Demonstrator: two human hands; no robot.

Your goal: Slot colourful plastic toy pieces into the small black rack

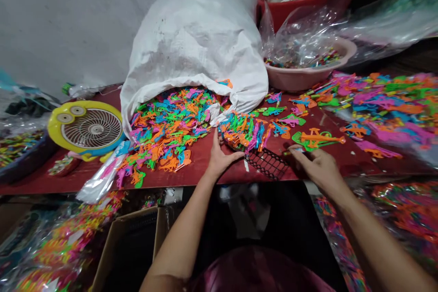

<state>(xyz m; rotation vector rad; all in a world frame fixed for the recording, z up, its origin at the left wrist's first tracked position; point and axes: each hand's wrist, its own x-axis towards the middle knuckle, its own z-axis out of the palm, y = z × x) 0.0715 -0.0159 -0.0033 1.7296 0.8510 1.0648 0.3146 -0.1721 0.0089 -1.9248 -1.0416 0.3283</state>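
My left hand (221,159) grips the left end of a black plastic grid (268,163), its thumb along the near edge and its fingers at the far side. Small plastic pieces (247,131) in orange, green, blue and pink stand packed in rows on the grid's left part; the right part shows bare mesh. My right hand (318,166) is closed in a pinch just right of the grid, on something small that I cannot make out. Beyond its fingers lies an orange piece with a green one (318,138).
A large white sack (198,32) spills a heap of coloured pieces (171,123) onto the red tabletop (205,171). A yellow fan (92,128) stands left. Behind to the right is a pink basin (297,78); a bagged pile (393,105) lies right. An open cardboard box (128,246) sits below.
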